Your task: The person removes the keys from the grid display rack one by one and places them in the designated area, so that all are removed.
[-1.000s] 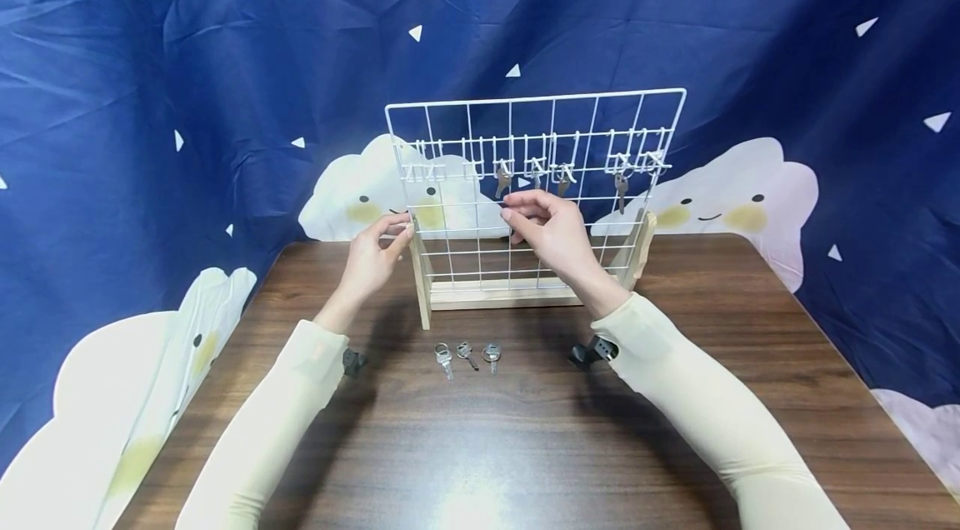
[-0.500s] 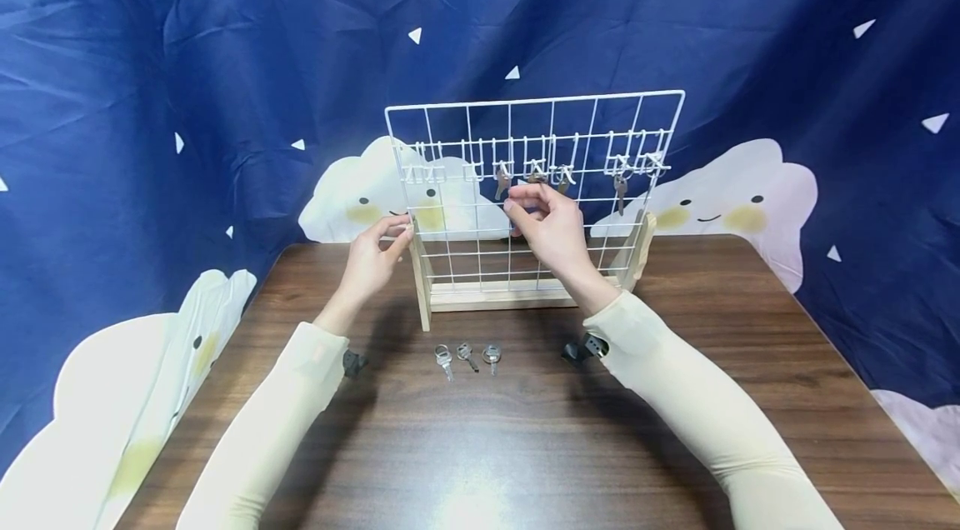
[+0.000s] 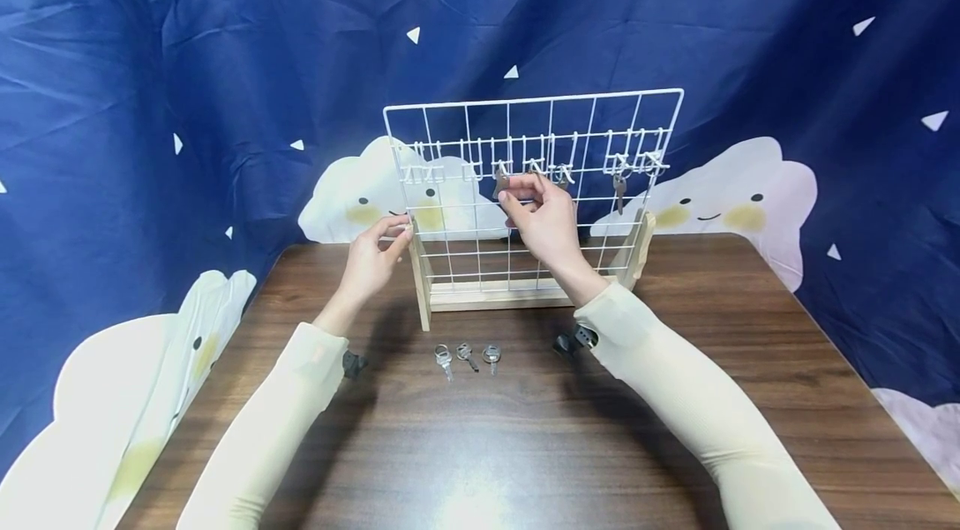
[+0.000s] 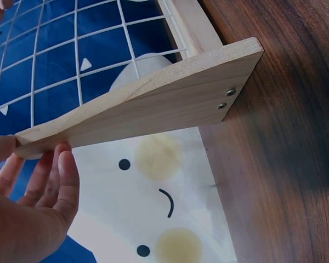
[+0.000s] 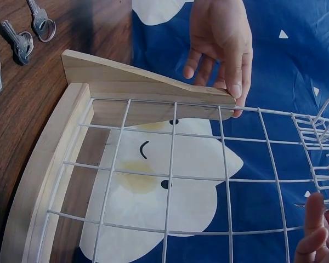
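Observation:
A white wire grid rack [image 3: 533, 99] stands upright on a wooden base, with a row of white hooks across it. My left hand [image 3: 372, 255] grips the upper end of the left wooden side panel [image 4: 164, 107], thumb on one face and fingers on the other. At the middle hooks my right hand [image 3: 551, 226] holds the leftmost hanging key [image 3: 500, 182] at its fingertips. More keys hang to its right, partly hidden by that hand, and one hanging key [image 3: 619, 192] shows farther right. Hooks on the left [image 3: 427, 173] carry no key.
Three keys with rings lie on the brown table [image 3: 675, 430] in front of the rack: a left key [image 3: 444, 361], a middle key [image 3: 467, 356] and a right key [image 3: 491, 357]. Behind hangs a blue curtain [image 3: 262, 55] with clouds and white triangles.
My right hand has risen slightly and its fingertips have come to the leftmost hanging key. The middle hanging key has turned and is now mostly covered. My left hand stays put.

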Available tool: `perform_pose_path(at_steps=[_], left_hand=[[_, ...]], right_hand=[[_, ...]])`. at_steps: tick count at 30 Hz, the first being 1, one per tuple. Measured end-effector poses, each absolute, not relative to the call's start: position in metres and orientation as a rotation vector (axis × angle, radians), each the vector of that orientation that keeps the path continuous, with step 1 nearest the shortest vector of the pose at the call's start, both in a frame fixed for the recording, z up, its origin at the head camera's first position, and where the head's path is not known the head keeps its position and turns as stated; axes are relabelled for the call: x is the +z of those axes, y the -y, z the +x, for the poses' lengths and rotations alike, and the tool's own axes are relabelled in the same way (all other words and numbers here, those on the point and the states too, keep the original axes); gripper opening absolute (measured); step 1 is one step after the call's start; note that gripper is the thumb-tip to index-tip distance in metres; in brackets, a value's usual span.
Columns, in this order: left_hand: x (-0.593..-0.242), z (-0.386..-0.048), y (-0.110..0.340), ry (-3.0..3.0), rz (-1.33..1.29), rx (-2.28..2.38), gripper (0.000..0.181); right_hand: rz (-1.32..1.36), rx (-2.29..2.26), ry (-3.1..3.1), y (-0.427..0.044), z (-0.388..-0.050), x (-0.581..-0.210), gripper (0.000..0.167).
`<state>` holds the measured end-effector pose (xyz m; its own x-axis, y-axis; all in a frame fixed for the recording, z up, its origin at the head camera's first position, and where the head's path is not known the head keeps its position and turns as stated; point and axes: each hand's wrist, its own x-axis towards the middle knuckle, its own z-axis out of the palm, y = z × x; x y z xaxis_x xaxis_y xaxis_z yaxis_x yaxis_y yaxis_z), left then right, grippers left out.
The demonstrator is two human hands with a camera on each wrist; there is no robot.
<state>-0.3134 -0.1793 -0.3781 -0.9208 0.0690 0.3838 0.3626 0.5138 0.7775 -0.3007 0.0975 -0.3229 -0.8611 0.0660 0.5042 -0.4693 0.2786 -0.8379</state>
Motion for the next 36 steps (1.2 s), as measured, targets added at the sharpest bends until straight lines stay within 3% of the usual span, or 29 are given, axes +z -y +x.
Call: perform_pose_path(at_steps=[36], left_hand=[[-0.381, -0.316, 0.180, 2.427, -0.365, -1.418, 0.032]], right_hand=[[0.364, 1.660, 1.958, -0.091, -0.293, -0.318, 0.018]])
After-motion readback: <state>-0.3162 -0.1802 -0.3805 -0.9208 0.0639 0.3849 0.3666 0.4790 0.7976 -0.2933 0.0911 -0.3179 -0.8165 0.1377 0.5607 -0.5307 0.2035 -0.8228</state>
